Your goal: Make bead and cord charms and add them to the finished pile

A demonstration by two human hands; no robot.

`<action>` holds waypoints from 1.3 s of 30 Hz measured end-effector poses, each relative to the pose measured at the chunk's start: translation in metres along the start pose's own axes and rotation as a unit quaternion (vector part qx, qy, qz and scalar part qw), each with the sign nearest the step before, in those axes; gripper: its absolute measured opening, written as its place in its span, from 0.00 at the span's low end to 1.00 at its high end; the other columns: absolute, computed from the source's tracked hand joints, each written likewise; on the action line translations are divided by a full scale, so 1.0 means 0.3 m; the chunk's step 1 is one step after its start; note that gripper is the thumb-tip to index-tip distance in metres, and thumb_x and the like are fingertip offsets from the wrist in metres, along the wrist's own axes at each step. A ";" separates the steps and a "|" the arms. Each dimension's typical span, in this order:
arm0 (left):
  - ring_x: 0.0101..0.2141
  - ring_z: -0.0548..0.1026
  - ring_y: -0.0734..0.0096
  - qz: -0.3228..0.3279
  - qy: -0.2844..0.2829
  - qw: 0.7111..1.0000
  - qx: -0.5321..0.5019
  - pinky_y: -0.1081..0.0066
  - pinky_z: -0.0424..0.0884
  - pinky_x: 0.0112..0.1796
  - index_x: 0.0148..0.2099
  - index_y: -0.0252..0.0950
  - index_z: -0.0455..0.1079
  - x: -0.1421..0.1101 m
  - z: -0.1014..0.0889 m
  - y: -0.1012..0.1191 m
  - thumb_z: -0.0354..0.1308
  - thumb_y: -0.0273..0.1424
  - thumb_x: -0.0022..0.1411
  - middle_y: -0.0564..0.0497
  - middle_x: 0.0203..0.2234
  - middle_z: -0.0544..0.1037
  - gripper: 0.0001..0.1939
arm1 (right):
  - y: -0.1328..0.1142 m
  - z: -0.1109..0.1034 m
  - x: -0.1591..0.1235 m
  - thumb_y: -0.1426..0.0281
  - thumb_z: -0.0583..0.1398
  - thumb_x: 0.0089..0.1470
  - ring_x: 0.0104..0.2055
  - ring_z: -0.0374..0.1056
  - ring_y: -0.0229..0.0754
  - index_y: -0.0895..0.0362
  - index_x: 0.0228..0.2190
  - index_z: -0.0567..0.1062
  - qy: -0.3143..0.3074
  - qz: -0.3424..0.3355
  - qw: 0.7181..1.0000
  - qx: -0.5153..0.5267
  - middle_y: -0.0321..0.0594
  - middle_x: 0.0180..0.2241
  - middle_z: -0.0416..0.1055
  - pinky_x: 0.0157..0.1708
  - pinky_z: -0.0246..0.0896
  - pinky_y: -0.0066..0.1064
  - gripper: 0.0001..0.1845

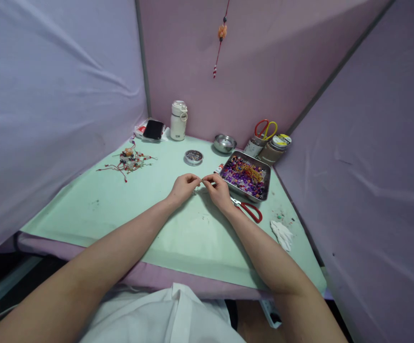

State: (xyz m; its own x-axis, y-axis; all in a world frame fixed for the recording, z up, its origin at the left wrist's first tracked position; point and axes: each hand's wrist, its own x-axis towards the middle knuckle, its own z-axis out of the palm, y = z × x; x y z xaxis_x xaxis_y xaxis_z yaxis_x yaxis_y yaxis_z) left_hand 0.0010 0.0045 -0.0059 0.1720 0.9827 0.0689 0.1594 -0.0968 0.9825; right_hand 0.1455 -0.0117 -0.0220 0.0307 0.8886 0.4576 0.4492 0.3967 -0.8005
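Note:
Over the middle of the pale green table [121, 214], my left hand [185, 186] and my right hand [217, 190] meet fingertip to fingertip. Both are closed in a pinch on something tiny, too small to name; a thin strand seems to hang below the left fingers. Just right of my right hand lies a metal tray [246, 193] full of purple and clear beads [233, 175] with a tangle of yellow cord [252, 172]. Red-handled scissors [252, 212] rest beside my right wrist, their blades partly hidden by it. Beyond my hands sits a small round dish [193, 157] of dark bits.
Beaded strings [131, 161] lie at the left. Behind stand a white bottle [179, 121], a black phone-like object [153, 129], a steel bowl [224, 143] and two jars, one holding scissors [262, 128]. A crumpled white cloth [281, 234] lies right. A beaded cord [222, 32] hangs above.

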 end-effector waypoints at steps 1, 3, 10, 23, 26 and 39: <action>0.20 0.63 0.79 0.000 -0.004 1.000 -0.007 0.75 0.58 0.22 0.27 0.33 0.69 -0.002 0.001 0.003 0.56 0.35 0.50 0.53 0.20 0.71 0.09 | -0.001 -0.001 0.000 0.66 0.55 0.53 0.35 0.66 0.40 0.55 0.29 0.73 0.000 0.000 1.000 -0.006 0.39 0.31 0.69 0.31 0.61 0.30 0.08; 0.19 0.63 0.80 -0.010 -0.016 0.999 -0.034 0.75 0.57 0.20 0.28 0.33 0.68 -0.006 0.005 0.010 0.56 0.34 0.51 0.53 0.20 0.71 0.08 | -0.005 -0.004 -0.001 0.67 0.55 0.54 0.35 0.65 0.40 0.55 0.28 0.72 -0.003 -0.003 1.000 -0.017 0.39 0.32 0.69 0.31 0.61 0.30 0.08; 0.19 0.64 0.80 -0.026 -0.044 0.996 -0.073 0.75 0.58 0.21 0.31 0.35 0.66 -0.007 0.013 0.008 0.56 0.35 0.53 0.53 0.21 0.71 0.08 | -0.019 -0.011 -0.002 0.67 0.54 0.55 0.35 0.65 0.40 0.55 0.28 0.72 0.000 -0.026 0.999 -0.025 0.39 0.31 0.68 0.32 0.60 0.30 0.08; 0.23 0.62 0.77 0.005 0.000 1.000 -0.003 0.72 0.57 0.27 0.29 0.32 0.72 -0.003 -0.002 0.008 0.58 0.37 0.49 0.54 0.21 0.70 0.11 | -0.023 -0.014 -0.005 0.67 0.54 0.55 0.36 0.65 0.41 0.55 0.29 0.73 -0.004 -0.028 0.999 -0.023 0.40 0.32 0.69 0.31 0.59 0.31 0.08; 0.21 0.60 0.78 -0.004 0.002 1.000 -0.002 0.73 0.55 0.25 0.30 0.32 0.73 -0.005 -0.003 0.010 0.59 0.36 0.49 0.56 0.19 0.68 0.11 | -0.021 -0.013 -0.005 0.67 0.54 0.55 0.36 0.65 0.41 0.55 0.29 0.73 -0.006 -0.035 0.999 -0.027 0.40 0.32 0.69 0.31 0.59 0.31 0.08; 0.23 0.64 0.75 -0.022 0.004 1.000 0.000 0.72 0.60 0.26 0.31 0.33 0.76 -0.003 -0.007 0.005 0.61 0.38 0.47 0.51 0.22 0.74 0.13 | -0.022 -0.016 -0.004 0.67 0.54 0.56 0.36 0.65 0.41 0.55 0.29 0.73 -0.006 -0.032 0.999 -0.039 0.40 0.32 0.69 0.33 0.59 0.31 0.09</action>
State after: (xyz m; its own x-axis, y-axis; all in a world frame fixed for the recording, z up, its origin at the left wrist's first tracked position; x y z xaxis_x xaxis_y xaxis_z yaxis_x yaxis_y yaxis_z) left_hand -0.0008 0.0038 -0.0041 0.1562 0.9874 0.0265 0.1664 -0.0527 0.9847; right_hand 0.1468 -0.0165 -0.0154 -0.0115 0.8650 0.5016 0.5174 0.4344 -0.7373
